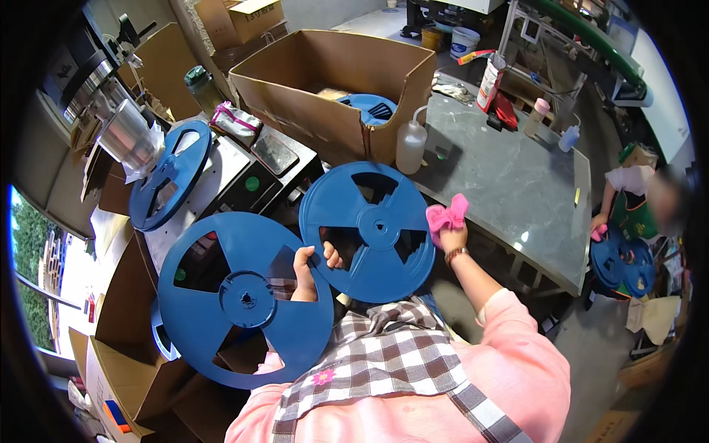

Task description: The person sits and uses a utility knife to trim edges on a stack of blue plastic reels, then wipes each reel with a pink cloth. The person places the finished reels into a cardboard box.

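Note:
My left hand (309,267) grips a large blue plastic reel (367,230) by one spoke, fingers through a cut-out, holding it up in front of me. My right hand (450,235) presses a pink cloth (446,215) against the right rim of that reel. A second, larger blue reel (244,299) lies just left of it, partly behind my left hand. A third blue reel (170,174) rests tilted on a white machine further left.
An open cardboard box (325,81) with another blue reel (369,108) stands ahead. A white squeeze bottle (410,146) stands beside the grey table (517,184). At right a seated person (639,210) wipes blue reels. Cardboard boxes (118,347) stand at lower left.

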Tool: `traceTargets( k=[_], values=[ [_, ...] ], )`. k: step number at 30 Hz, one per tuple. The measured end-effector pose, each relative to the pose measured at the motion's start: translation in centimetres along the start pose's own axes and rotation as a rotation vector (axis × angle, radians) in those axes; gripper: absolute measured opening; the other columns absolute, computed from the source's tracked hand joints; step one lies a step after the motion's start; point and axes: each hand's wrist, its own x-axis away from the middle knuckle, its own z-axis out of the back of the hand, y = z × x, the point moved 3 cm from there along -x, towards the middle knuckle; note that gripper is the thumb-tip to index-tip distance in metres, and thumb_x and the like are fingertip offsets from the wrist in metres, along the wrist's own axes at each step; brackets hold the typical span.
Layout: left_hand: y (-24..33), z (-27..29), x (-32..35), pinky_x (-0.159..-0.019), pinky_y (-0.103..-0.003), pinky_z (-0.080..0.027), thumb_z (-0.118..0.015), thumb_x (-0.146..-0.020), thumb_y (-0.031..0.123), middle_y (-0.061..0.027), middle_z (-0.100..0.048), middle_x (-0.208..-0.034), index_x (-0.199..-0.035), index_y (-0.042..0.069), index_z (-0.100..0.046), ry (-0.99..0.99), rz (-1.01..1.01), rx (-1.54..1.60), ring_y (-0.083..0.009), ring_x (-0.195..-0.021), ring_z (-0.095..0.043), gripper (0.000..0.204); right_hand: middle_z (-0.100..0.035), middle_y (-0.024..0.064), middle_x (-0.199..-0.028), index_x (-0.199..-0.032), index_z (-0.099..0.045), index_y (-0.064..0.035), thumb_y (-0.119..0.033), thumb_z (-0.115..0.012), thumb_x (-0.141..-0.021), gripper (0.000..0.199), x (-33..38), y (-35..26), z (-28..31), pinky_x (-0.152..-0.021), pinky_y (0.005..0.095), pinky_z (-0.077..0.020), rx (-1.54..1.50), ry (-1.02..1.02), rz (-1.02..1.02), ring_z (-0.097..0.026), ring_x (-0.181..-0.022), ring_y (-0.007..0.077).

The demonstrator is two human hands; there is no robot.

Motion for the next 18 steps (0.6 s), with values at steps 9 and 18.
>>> traceTargets(
  k=[9, 18],
  values=[
    [0.2, 1.6, 0.6, -0.074, -0.032, -0.037, -0.047, -0.078, 0.044, -0.0069, -0.049, -0.067, -0.078, 0.007, -0.048, -0.013, -0.024, 0.017, -0.0206, -0.071, -0.044, 0.037, -0.068, 0.0071, -0.108, -0.089, -0.066, -0.0127, -0.02, -0.073, -0.073, 0.019, 12.5, -16.5, -3.1, -0.096, 0.0392, -0.0478, -0.152, -0.469, 1.307, -0.062, -0.109, 0.0266],
    [0.0, -0.6, 0.6, -0.072, -0.031, -0.038, -0.046, -0.077, 0.044, -0.0069, -0.049, -0.064, -0.074, 0.007, -0.047, 0.026, -0.007, -0.041, -0.0188, -0.068, -0.044, 0.037, -0.068, 0.0201, -0.104, -0.101, -0.068, -0.0015, -0.022, -0.066, -0.081, 0.029, -9.6, -4.5, -6.4, -0.081, 0.038, -0.0534, -0.211, 0.262, -0.039, -0.068, -0.095, 0.0301]
  ],
)
